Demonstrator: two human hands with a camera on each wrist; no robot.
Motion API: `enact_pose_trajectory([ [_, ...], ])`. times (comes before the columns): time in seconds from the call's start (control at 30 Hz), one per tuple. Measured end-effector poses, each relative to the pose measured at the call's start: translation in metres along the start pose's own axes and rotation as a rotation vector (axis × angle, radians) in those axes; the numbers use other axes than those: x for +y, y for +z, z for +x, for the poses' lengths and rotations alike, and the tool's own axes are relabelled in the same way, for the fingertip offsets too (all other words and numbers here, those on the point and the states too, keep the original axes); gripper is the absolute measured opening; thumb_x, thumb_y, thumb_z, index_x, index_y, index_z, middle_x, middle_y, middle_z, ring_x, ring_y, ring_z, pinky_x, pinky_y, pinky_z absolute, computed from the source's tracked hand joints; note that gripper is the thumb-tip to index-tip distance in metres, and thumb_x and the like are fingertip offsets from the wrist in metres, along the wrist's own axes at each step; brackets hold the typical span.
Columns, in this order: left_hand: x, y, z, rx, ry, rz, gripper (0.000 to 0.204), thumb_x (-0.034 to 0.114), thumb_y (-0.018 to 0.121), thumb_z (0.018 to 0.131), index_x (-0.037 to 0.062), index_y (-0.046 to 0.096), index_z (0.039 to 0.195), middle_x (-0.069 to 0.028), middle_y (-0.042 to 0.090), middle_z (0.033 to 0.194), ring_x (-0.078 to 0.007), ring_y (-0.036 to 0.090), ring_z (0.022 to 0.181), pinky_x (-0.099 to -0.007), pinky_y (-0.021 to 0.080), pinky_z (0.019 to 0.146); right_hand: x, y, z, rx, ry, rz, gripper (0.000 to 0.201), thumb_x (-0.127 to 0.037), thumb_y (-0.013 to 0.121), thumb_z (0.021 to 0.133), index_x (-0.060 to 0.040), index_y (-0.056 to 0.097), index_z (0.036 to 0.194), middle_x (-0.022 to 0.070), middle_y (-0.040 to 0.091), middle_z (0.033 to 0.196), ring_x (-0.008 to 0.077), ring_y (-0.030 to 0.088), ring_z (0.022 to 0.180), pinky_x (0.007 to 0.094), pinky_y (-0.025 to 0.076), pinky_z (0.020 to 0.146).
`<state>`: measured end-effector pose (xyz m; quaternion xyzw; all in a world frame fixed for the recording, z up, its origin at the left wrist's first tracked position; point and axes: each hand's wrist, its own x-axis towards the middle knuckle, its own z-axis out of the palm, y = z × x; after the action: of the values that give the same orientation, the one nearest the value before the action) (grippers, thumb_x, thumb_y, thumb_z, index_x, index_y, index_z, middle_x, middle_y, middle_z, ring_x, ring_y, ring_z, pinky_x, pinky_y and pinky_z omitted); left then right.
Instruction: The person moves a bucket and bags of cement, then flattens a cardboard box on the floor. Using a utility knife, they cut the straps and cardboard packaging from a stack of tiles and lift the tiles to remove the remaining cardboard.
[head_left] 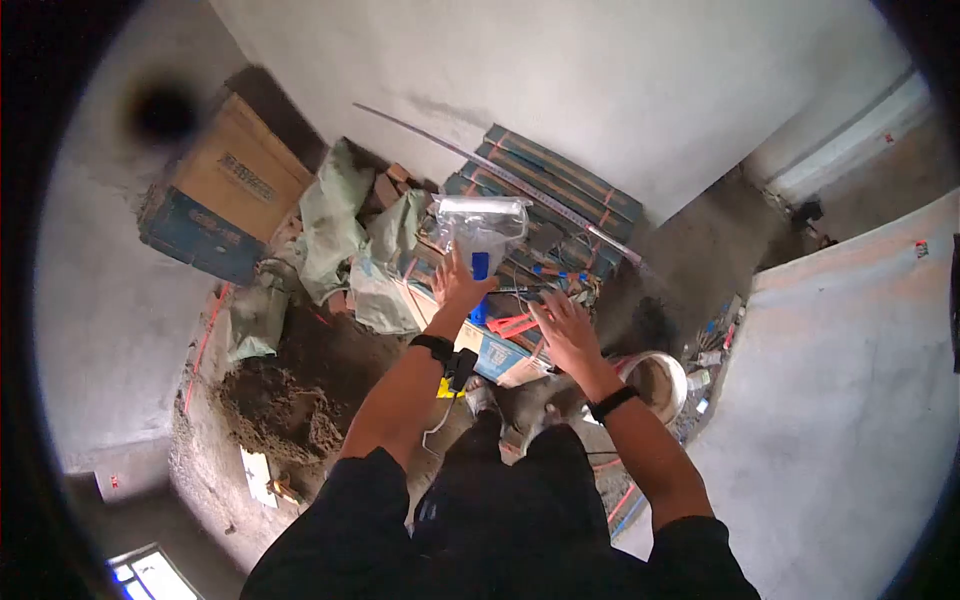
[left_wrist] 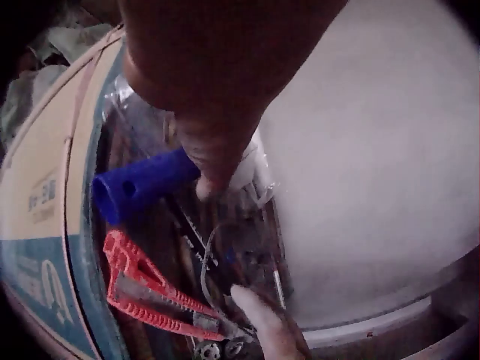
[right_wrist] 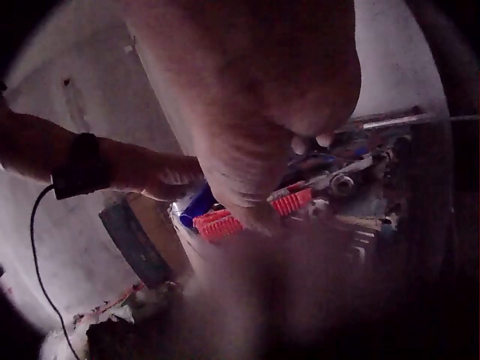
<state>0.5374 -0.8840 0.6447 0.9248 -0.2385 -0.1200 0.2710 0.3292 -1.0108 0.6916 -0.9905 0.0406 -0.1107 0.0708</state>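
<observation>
Head view. Left hand (head_left: 458,283): raised, fingers clamped on a clear plastic bag (head_left: 478,226) lifted above the open cardboard box (head_left: 497,353); a blue handle (head_left: 481,265) shows at the bag's lower edge. Right hand (head_left: 566,330): fingers spread apart and straight, hovering over the box's contents, holding nothing. Nearby: red toothed tool (head_left: 513,323), stacked boxes (head_left: 560,190), green sacks (head_left: 340,225), white bucket (head_left: 665,380).

Left wrist view. Fingers (left_wrist: 217,142) pinch the plastic bag (left_wrist: 251,169) just at the blue handle (left_wrist: 142,184); red toothed tool (left_wrist: 150,289) lies below in the box (left_wrist: 37,210).

Right wrist view. Palm fills the frame, blurred; fingers look relaxed; red toothed tool (right_wrist: 251,214) beneath.

Progress, as judged: bag is out of the box and held aloft; its contents are not yet removed; remaining tools lie untouched.
</observation>
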Motion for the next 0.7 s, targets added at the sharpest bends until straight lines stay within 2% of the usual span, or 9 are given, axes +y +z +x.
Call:
enact_pose_trajectory([
  [0.07,0.010,-0.002,0.000,-0.013,-0.098,0.090,0.108,0.042,0.078,0.061,0.0056,0.022,0.147,-0.0197,0.046,0.133,-0.0350,0.043,0.125,-0.0460,0.032,0.104,0.004,0.004,0.013,-0.111,-0.002,0.033,0.064,-0.012,0.072,0.067,-0.0061,0.049,0.127,0.0149,0.045,0.131,0.0330,0.041,0.123,0.0444,0.036,0.101],
  [0.1,0.002,0.007,0.002,0.091,-0.040,0.031,0.097,0.034,0.074,0.064,0.0071,0.027,0.145,-0.0187,0.051,0.125,-0.0352,0.048,0.119,-0.0458,0.035,0.100,0.007,0.009,0.020,-0.115,-0.019,-0.006,0.064,-0.013,0.072,0.067,-0.0059,0.049,0.127,0.0146,0.045,0.131,0.0325,0.041,0.123,0.0444,0.036,0.101],
  [0.17,-0.003,0.012,0.009,0.051,-0.070,-0.058,0.089,0.031,0.072,0.066,0.0078,0.032,0.142,-0.0186,0.053,0.122,-0.0354,0.050,0.115,-0.0459,0.037,0.099,0.011,0.013,0.030,-0.181,-0.017,-0.003,0.063,-0.013,0.072,0.068,-0.0052,0.050,0.127,0.0148,0.045,0.133,0.0323,0.040,0.125,0.0453,0.036,0.102],
  [0.23,-0.008,0.007,0.011,0.033,-0.099,-0.137,0.081,0.028,0.070,0.068,0.0086,0.038,0.140,-0.0185,0.055,0.120,-0.0356,0.053,0.112,-0.0460,0.039,0.097,0.011,0.005,0.034,-0.188,-0.018,0.083,0.062,-0.012,0.071,0.068,-0.0049,0.050,0.126,0.0155,0.045,0.132,0.0332,0.041,0.124,0.0457,0.036,0.102],
  [0.33,-0.007,-0.012,0.018,0.135,-0.046,-0.165,0.067,0.024,0.067,0.071,0.0086,0.046,0.133,-0.0193,0.057,0.118,-0.0359,0.055,0.109,-0.0451,0.042,0.095,0.026,-0.005,0.032,-0.105,0.000,0.258,0.057,-0.010,0.069,0.070,-0.0037,0.050,0.124,0.0185,0.048,0.129,0.0371,0.044,0.121,0.0470,0.037,0.101],
  [0.4,0.000,-0.040,0.016,0.134,-0.045,-0.119,0.061,0.021,0.066,0.073,0.0079,0.049,0.130,-0.0202,0.056,0.121,-0.0355,0.055,0.111,-0.0429,0.043,0.094,0.045,-0.010,0.021,-0.056,0.011,0.358,0.060,-0.014,0.070,0.072,-0.0038,0.047,0.126,0.0188,0.048,0.126,0.0399,0.045,0.118,0.0486,0.038,0.099],
  [0.47,-0.018,-0.059,0.019,0.216,0.072,-0.189,0.063,0.017,0.067,0.072,0.0065,0.049,0.130,-0.0203,0.055,0.121,-0.0348,0.054,0.112,-0.0407,0.044,0.094,0.067,-0.021,0.014,-0.023,0.011,0.333,0.058,-0.014,0.070,0.074,-0.0022,0.046,0.125,0.0199,0.049,0.124,0.0413,0.046,0.116,0.0479,0.039,0.099],
  [0.53,-0.022,-0.089,0.011,0.263,0.037,-0.202,0.064,0.017,0.069,0.071,0.0038,0.049,0.130,-0.0208,0.055,0.121,-0.0343,0.055,0.112,-0.0403,0.044,0.095,0.096,-0.030,0.010,0.004,0.048,0.405,0.057,-0.014,0.071,0.074,-0.0011,0.047,0.123,0.0207,0.051,0.122,0.0408,0.047,0.116,0.0471,0.039,0.098],
  [0.7,-0.046,-0.143,-0.053,0.284,-0.076,-0.175,0.063,0.012,0.069,0.070,-0.0012,0.049,0.129,-0.0218,0.056,0.120,-0.0336,0.057,0.109,-0.0379,0.044,0.096,0.188,-0.017,0.015,0.063,0.176,0.170,0.055,-0.012,0.071,0.073,-0.0005,0.048,0.122,0.0211,0.053,0.117,0.0386,0.050,0.110,0.0461,0.043,0.094],
])
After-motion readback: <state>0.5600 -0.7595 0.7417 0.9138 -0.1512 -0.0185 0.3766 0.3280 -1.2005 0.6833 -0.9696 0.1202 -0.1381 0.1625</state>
